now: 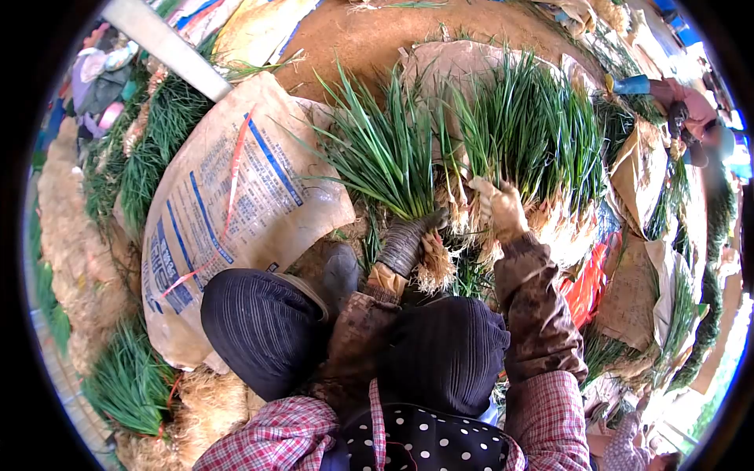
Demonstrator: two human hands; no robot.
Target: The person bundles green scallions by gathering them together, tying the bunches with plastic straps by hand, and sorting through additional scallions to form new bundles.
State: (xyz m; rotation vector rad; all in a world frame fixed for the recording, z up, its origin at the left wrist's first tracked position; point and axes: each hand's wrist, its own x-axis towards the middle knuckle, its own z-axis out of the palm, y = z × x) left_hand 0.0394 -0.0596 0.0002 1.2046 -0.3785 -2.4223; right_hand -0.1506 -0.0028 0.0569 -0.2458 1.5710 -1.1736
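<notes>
My left hand (422,228), in a dark glove with a wrapped wrist, is closed round a bunch of green onions (385,149). Their leaves fan out upward, and pale stringy roots (434,265) hang out below the hand. To its right, my right hand (505,207), in a light glove, has bent fingers at the lower stalks of a few onions beside the heap (534,133). Its fingertips are partly hidden, but they look closed on thin stalks. The heap lies on sacking, leaves pointing away from me and roots towards me.
A large printed sack (243,204) lies to the left of my knees. More onion bundles (129,381) are stacked at left. A red plastic bag (585,286) and brown sacking (628,294) lie at right. Another person (691,110) bends at the far right. Bare ground (353,39) shows ahead.
</notes>
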